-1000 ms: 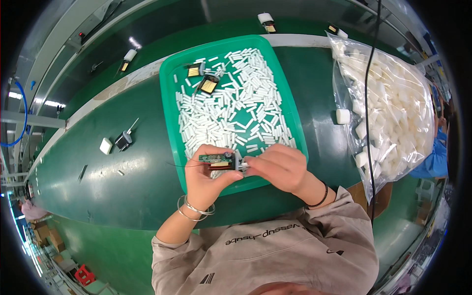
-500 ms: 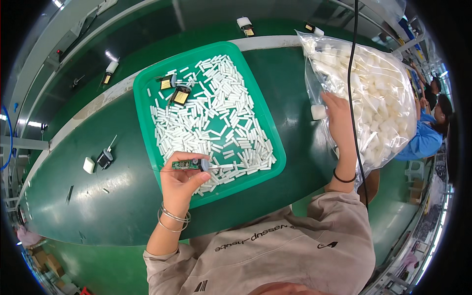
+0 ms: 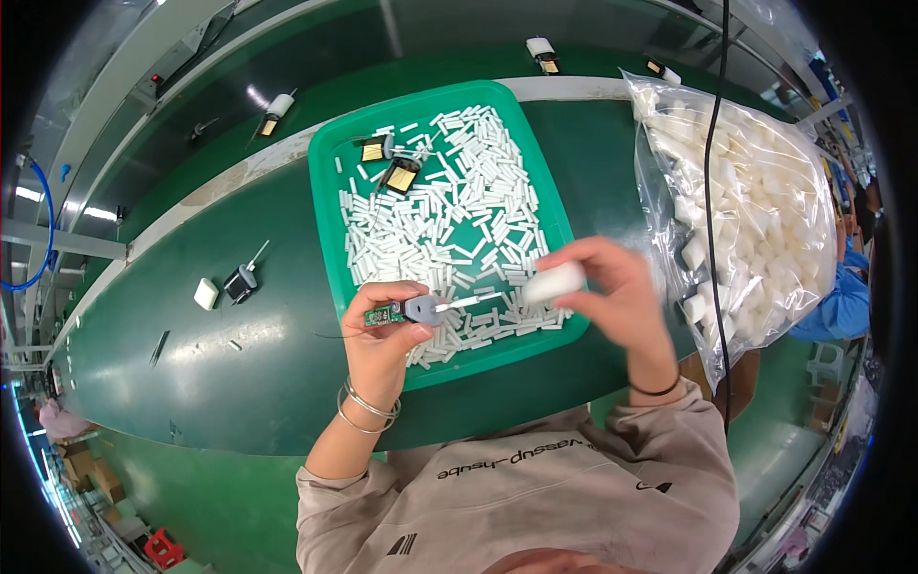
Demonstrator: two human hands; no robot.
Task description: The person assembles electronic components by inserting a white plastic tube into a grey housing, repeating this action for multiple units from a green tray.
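My left hand (image 3: 376,356) pinches a small electronic assembly (image 3: 420,309) over the near side of the green tray (image 3: 328,230). It has a green circuit board, a grey end piece and a thin white stick pointing right. Just right of that stick, my right hand (image 3: 622,298) grips a white spongy block (image 3: 554,283), with a gap between block and stick tip. Motion blurs the right hand slightly. Many short white rods (image 3: 402,230) lie loose in the tray. Two black-and-gold assemblies (image 3: 400,177) rest on the rods at its far end.
A clear plastic bag (image 3: 765,210) full of white blocks stands at the right, with a black cable (image 3: 710,172) hanging before it. Left of the tray lie another assembly (image 3: 240,283) and a loose white block (image 3: 206,294). Beyond the table edge, finished-looking units (image 3: 542,55) sit on a green belt.
My right hand has come left from beside the bag to above the tray, now holding a white block. My left hand still holds the assembly, which is turned slightly. The view has shifted.
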